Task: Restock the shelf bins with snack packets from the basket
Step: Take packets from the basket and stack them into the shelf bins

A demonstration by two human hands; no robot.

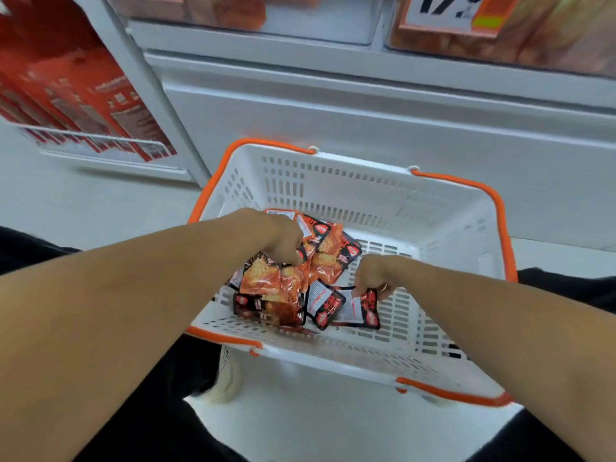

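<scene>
A white plastic basket (366, 191) with orange handles sits on the floor in front of me. Several orange and black snack packets (270, 285) lie in a heap in its left half. My left hand (283, 241) reaches down into the heap, fingers curled round the packets on top. My right hand (371, 276) pinches the top edge of a black packet (361, 310) lying face down near the basket's middle. Clear shelf bins (500, 31) with orange packets inside run along the top of the view.
A white shelf unit (366, 105) stands just behind the basket. Red boxes (76, 91) fill a low wire-fronted shelf at the left. An orange price tag (456, 11) hangs on the right bin. My knees in dark trousers flank the basket; a white shoe (226, 378) shows under it.
</scene>
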